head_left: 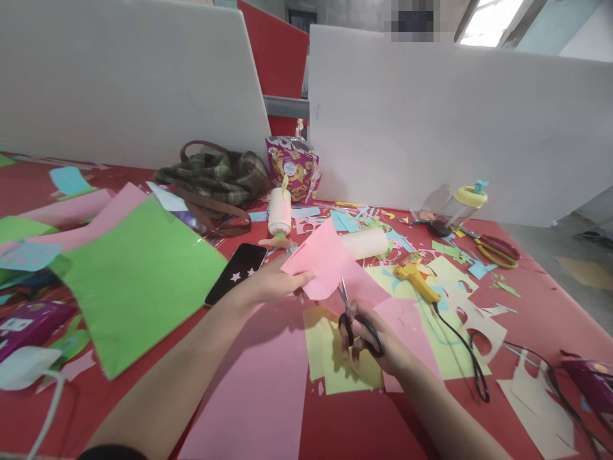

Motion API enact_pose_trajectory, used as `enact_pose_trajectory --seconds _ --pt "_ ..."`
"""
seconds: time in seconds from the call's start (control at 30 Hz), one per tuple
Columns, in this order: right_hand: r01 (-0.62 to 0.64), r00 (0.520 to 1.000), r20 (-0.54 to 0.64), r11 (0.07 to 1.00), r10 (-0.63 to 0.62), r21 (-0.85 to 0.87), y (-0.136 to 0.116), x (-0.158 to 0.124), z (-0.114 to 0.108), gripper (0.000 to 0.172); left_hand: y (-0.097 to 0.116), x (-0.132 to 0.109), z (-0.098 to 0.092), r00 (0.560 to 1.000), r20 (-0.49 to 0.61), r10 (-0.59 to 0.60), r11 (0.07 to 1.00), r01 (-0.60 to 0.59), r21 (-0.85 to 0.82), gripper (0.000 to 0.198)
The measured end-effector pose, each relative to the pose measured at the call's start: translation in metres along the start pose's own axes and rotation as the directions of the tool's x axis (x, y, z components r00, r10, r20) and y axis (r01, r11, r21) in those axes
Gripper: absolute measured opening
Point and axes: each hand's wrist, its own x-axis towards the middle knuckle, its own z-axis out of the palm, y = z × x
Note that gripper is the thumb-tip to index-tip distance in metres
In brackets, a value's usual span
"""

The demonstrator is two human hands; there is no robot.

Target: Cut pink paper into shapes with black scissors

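Pink paper sheet (318, 255), thin, matt, curved along its lower edge, raised above the middle of the red table (354, 425); pinched at its left side between thumb and fingers of the left hand (290, 284), the fingers behind it largely hidden. Scissors (344, 297), metal blades, dark looped handles, gripped in the right hand (368, 335) with fingers through the loops; blade tips at the sheet's lower right edge, whether touching cannot be told. Green sheet (143, 281), large, smooth, angular, to the left. Phone (249, 255), black, glossy, bearing small pink stars (235, 276), partly covered by the left forearm. White cylinder (371, 243), lying, left end hidden behind the pink paper. Glue gun (416, 282), yellow plastic, black cord. Plaid bag (234, 172), soft, crumpled, brown-strapped. Purple box (591, 383), cut off at the right edge, lettering illegible.
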Motion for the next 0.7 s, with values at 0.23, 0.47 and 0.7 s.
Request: enact_pose_trajectory --seconds 0.23,0.47,0.7 --pt "0.027 1.000 -0.007 0.999 -0.027 -0.046 -0.0039 -0.0003 0.0018 0.028 -0.0007 -0.0030 -0.0002 0.998 0.048 0.041 0.999 -0.042 0.012 0.018" --pt "0.029 1.000 -0.009 0.995 -0.030 -0.092 -0.0031 0.0001 0.0009 0.029 -0.0024 -0.0029 0.0013 0.996 0.053 0.068 0.998 -0.069 0.015 0.017" --pt "0.022 1.000 0.009 0.997 -0.021 -0.076 -0.0038 0.0004 0.0034 0.029 -0.0071 -0.0008 -0.0070 0.989 0.123 0.080 0.997 -0.080 0.000 0.016"
